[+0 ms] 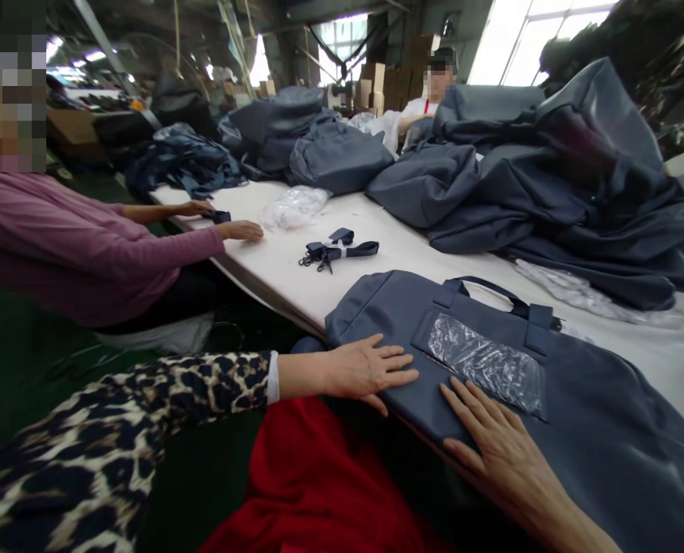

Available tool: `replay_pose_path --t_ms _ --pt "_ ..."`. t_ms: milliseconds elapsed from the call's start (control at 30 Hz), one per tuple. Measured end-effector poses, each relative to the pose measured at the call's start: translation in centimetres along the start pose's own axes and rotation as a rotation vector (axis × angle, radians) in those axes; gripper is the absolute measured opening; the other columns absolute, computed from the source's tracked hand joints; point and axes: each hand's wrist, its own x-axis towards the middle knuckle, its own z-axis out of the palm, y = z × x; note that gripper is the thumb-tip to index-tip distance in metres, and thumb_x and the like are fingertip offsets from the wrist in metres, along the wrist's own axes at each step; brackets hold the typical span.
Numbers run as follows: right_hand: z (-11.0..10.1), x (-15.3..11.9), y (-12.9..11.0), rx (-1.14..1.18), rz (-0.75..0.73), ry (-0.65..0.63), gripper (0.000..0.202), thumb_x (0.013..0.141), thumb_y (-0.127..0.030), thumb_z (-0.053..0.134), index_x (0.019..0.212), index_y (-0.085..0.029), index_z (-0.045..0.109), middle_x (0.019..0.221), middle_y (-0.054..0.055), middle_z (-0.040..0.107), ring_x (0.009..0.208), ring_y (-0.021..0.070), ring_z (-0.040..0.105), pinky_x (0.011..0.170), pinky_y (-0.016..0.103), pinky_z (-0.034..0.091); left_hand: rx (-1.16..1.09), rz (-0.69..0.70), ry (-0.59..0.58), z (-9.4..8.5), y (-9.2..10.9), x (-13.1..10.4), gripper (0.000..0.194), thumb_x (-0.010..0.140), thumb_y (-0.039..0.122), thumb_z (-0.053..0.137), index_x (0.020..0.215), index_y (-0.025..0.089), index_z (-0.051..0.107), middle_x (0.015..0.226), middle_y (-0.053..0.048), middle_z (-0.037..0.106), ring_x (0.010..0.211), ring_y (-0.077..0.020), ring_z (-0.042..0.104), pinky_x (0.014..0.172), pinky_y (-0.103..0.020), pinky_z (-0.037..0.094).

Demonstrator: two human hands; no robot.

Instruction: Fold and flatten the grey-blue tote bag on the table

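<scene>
A dark blue-grey travel bag [600,415] lies flat along the near edge of the table, its carry handle [491,290] on the far side. On its upper face is a rectangular pocket [483,361] with crinkled clear plastic over it. My left hand [370,369] rests flat on the bag, left of the pocket, fingers stretched out. Just below the pocket, my right hand [491,430] lies on the bag with its fingers spread. Neither hand grips anything. Beyond the bag sits a folded dark strap [342,247] with black hooks, held by a white band.
Several similar bags [342,153] are heaped at the back, with a larger pile [572,169] at the right. Crumpled clear plastic [296,207] lies mid-table. A co-worker in a pink top [88,238] handles a dark strap at the left; another person [419,107] is behind.
</scene>
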Motion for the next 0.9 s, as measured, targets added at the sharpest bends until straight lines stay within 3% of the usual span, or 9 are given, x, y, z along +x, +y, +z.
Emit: replay_pose_path --t_ms 100,167,267,333,400,500,733,833,900 --pt "-0.7 0.2 0.1 -0.040 -0.027 0.060 0.075 0.091 -0.062 0.048 0.154 -0.026 0.030 0.153 0.011 0.043 0.133 0.0319 0.048 0.096 0.048 0.050 -0.055 -0.024 0.000 -0.6 -0.9 0.5 0.055 0.089 0.058 0.058 0.130 0.022 0.052 0.132 -0.014 0.062 0.120 -0.0267 0.059 0.093 -0.036 0.047" --pt "-1.4 0.3 -0.4 -0.065 -0.026 0.079 0.068 0.093 -0.058 0.047 0.152 -0.026 0.035 0.155 0.011 0.040 0.135 0.0335 0.046 0.098 0.049 0.048 -0.108 -0.046 -0.050 -1.3 -1.7 1.2 0.048 0.091 0.058 0.056 0.121 0.020 0.054 0.113 -0.011 0.071 0.101 -0.0227 0.067 0.079 -0.028 0.050" --pt "-1.3 0.4 -0.9 -0.070 -0.032 0.088 0.053 0.097 -0.047 0.043 0.146 -0.026 0.045 0.147 0.011 0.050 0.125 0.0314 0.056 0.091 0.045 0.051 -0.135 -0.082 -0.105 -2.1 -2.1 2.0 0.047 0.090 0.059 0.058 0.113 0.019 0.054 0.093 -0.008 0.073 0.080 -0.0211 0.070 0.065 -0.025 0.049" --pt "-0.7 0.3 -0.7 -0.061 -0.037 0.088 0.050 0.099 -0.046 0.039 0.144 -0.025 0.048 0.142 0.010 0.056 0.119 0.0295 0.060 0.086 0.043 0.053 -0.078 -0.070 -0.029 -2.1 -1.6 1.9 0.047 0.090 0.056 0.060 0.118 0.018 0.053 0.106 -0.012 0.071 0.090 -0.0229 0.069 0.072 -0.028 0.051" --pt "0.0 0.2 -0.4 -0.064 -0.030 0.086 0.051 0.100 -0.046 0.034 0.145 -0.024 0.046 0.143 0.009 0.056 0.123 0.0291 0.058 0.087 0.043 0.053 0.031 -0.029 0.100 -1.6 -0.3 1.2 0.040 0.094 0.043 0.059 0.125 0.020 0.053 0.131 -0.015 0.061 0.113 -0.0245 0.062 0.094 -0.036 0.049" --pt "0.5 0.0 -0.1 -0.068 -0.025 0.085 0.052 0.102 -0.045 0.030 0.147 -0.024 0.043 0.146 0.007 0.052 0.127 0.0280 0.055 0.090 0.043 0.052 0.164 0.061 0.236 -0.3 1.6 -0.4 0.027 0.099 0.024 0.049 0.125 0.023 0.058 0.140 -0.009 0.056 0.124 -0.0212 0.054 0.112 -0.039 0.037" --pt "-0.1 0.2 -1.1 -0.135 -0.035 0.067 0.056 0.099 -0.040 0.038 0.152 -0.023 0.033 0.146 0.013 0.050 0.125 0.0333 0.056 0.088 0.049 0.051 0.226 0.135 0.300 3.5 1.9 -1.8 0.032 0.102 0.018 0.037 0.115 0.017 0.066 0.120 -0.008 0.068 0.102 -0.0170 0.062 0.096 -0.029 0.050" --pt "-1.1 0.1 -2.1 -0.151 -0.046 0.112 0.061 0.097 -0.027 0.038 0.156 -0.023 0.024 0.148 0.014 0.048 0.123 0.0332 0.057 0.090 0.050 0.050 0.187 0.063 0.305 3.8 1.8 -1.5 0.030 0.101 0.017 0.038 0.115 0.014 0.065 0.113 -0.010 0.070 0.093 -0.0165 0.063 0.088 -0.028 0.052" --pt "-1.6 0.0 -2.5 -0.129 -0.079 0.141 0.069 0.093 -0.015 0.035 0.158 -0.024 0.015 0.141 0.012 0.056 0.118 0.0295 0.061 0.090 0.045 0.049 0.180 0.024 0.302 3.5 1.9 -1.1 0.029 0.101 0.016 0.038 0.115 0.013 0.064 0.109 -0.010 0.070 0.089 -0.0160 0.062 0.082 -0.028 0.052"
